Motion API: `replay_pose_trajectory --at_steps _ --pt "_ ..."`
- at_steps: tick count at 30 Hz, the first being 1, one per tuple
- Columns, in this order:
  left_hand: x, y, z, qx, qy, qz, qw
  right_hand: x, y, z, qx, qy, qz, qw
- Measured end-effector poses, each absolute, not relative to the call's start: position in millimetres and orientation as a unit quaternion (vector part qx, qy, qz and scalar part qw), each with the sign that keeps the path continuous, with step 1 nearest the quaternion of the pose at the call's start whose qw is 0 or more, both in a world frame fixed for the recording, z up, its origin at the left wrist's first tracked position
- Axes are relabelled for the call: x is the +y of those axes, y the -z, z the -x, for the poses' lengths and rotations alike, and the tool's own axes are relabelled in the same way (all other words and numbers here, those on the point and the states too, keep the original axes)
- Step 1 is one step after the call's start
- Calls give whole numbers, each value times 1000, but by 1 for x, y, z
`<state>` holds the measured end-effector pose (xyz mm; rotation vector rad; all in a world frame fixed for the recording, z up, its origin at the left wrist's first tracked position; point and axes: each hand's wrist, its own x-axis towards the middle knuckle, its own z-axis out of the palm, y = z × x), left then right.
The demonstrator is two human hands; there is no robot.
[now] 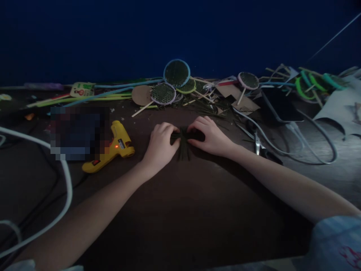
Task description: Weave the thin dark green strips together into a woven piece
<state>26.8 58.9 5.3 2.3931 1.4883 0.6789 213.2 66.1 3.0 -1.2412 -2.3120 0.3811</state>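
Observation:
My left hand [160, 145] and my right hand [210, 135] meet at the middle of a dark wooden table [180, 210]. Both are curled onto a small bunch of dark green strips [183, 145] that cross each other flat on the table. The left fingers pinch the strips from the left, the right fingers press them from the right. Loose strip ends stick out toward me below the hands. A yellow glue gun [114, 150] with a lit orange lamp lies just left of my left hand.
Several small round woven fans on sticks [176, 75] lie in a heap at the back, with cardboard pieces [242, 101] and loose green strips. Scissors [258, 145] lie right of my right hand. White cables [66, 180] loop at the left; green rings [310, 84] sit far right.

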Motion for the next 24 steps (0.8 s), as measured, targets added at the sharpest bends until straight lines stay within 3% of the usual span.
replay_pose_trajectory --at_steps 24 --pt "59 -3 -27 512 -233 -818 125 65 -4 -213 -841 -142 458 253"
